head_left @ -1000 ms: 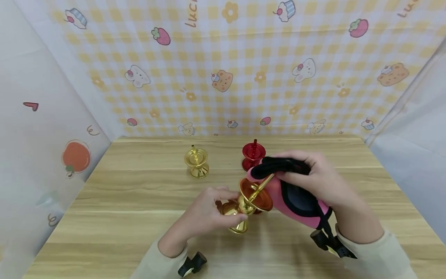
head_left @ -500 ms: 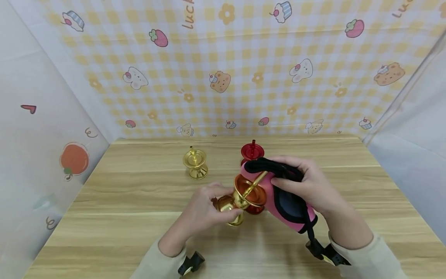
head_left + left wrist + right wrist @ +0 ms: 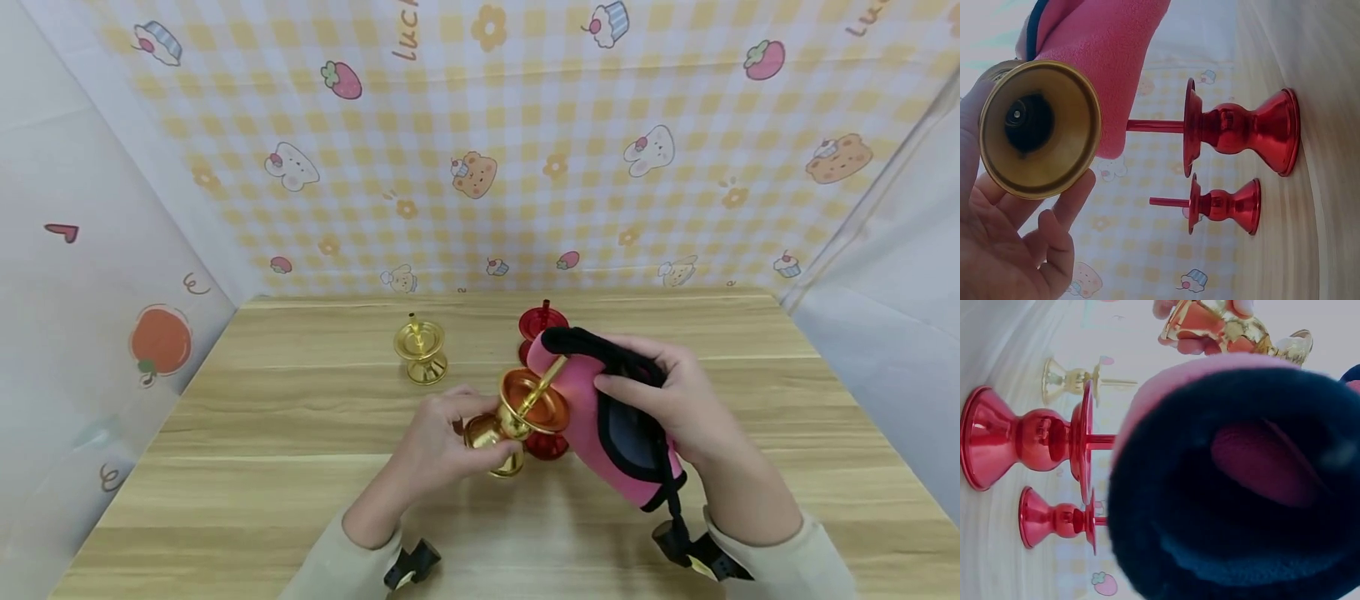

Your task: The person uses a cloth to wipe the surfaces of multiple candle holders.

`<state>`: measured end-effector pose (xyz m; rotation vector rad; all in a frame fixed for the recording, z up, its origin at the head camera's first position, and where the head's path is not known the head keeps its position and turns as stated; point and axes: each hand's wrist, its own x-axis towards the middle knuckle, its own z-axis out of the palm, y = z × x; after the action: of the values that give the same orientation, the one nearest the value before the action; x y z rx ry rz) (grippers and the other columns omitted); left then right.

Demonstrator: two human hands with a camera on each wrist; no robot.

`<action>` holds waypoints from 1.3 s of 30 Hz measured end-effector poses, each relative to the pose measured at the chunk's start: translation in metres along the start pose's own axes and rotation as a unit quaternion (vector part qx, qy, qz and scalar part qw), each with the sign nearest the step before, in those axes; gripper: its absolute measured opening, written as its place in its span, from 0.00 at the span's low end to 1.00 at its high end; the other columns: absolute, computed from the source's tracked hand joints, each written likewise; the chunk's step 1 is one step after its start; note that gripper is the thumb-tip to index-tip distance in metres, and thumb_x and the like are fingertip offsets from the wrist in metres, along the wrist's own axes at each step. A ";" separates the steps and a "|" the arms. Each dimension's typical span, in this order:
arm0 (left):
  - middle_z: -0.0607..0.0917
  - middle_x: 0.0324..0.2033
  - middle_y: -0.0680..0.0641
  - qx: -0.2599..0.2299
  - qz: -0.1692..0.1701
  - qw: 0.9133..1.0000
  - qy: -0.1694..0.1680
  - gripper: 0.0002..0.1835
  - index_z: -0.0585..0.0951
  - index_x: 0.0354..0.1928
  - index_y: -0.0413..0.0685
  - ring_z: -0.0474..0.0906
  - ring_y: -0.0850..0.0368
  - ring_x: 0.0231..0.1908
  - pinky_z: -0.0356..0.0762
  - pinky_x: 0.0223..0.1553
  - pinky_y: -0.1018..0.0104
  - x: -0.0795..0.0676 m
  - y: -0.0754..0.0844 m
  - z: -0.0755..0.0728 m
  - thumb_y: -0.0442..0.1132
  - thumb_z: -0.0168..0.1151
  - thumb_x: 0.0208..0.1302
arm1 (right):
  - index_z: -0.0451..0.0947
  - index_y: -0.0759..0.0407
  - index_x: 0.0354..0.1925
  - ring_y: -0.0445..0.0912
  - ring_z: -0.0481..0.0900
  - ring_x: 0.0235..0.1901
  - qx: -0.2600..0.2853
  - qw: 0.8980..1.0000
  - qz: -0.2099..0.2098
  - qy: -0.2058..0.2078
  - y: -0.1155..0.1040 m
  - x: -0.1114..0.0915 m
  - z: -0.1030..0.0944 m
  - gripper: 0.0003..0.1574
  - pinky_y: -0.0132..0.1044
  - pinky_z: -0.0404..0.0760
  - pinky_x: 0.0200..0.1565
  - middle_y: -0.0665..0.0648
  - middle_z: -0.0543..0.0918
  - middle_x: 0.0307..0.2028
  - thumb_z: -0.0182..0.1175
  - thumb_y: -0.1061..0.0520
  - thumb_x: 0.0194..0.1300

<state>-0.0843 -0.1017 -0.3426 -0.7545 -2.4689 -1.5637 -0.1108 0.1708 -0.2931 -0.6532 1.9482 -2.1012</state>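
My left hand (image 3: 450, 429) grips a gold candlestick (image 3: 516, 423) by its stem and base. It is tilted, its spike pointing up and right against a pink fleece pouch-like piece (image 3: 581, 417). The left wrist view looks into the candlestick's hollow base (image 3: 1041, 169). My right hand (image 3: 675, 396) holds the pink piece by its black-trimmed edge, thumb on its dark panel. In the right wrist view its dark-rimmed opening (image 3: 1154, 550) faces the camera. A red candlestick (image 3: 1232, 128) stands just behind these two; in the head view mostly its base shows.
Farther back on the wooden table (image 3: 300, 467) stand another red candlestick (image 3: 542, 321) and an upright gold candlestick (image 3: 423, 350). A yellow checked cloth (image 3: 495, 117) hangs behind the table, with white sheets at both sides. Small black camera mounts sit on both wrists.
The gold candlestick and left hand have shifted slightly up and left. The pink piece has moved a little left with the right hand. Both holds persist.
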 end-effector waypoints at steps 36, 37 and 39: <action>0.90 0.34 0.45 -0.099 -0.106 0.989 -0.018 0.10 0.88 0.42 0.43 0.81 0.66 0.28 0.82 0.27 0.72 0.002 0.006 0.001 0.39 0.70 0.60 | 0.82 0.59 0.54 0.38 0.82 0.47 -0.262 0.928 -0.253 0.073 0.020 -0.003 0.049 0.33 0.24 0.81 0.52 0.57 0.87 0.45 0.69 0.78 0.49; 0.90 0.34 0.45 -0.101 -0.110 0.989 -0.020 0.10 0.88 0.42 0.43 0.81 0.65 0.29 0.82 0.28 0.71 0.002 0.006 0.001 0.40 0.69 0.60 | 0.82 0.60 0.52 0.39 0.82 0.47 -0.261 0.926 -0.261 0.080 0.020 -0.003 0.049 0.32 0.23 0.80 0.51 0.57 0.87 0.45 0.69 0.79 0.49; 0.90 0.35 0.44 -0.109 -0.117 0.987 -0.024 0.11 0.88 0.42 0.42 0.83 0.64 0.31 0.84 0.31 0.70 0.002 0.006 0.001 0.40 0.69 0.62 | 0.83 0.60 0.50 0.39 0.81 0.46 -0.260 0.921 -0.273 0.097 0.021 -0.003 0.049 0.31 0.23 0.79 0.50 0.56 0.86 0.44 0.70 0.79 0.47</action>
<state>-0.0825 -0.0979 -0.3376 -0.5507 -2.5254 -1.9432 -0.0888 0.1259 -0.3128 -1.2567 2.7327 -1.9608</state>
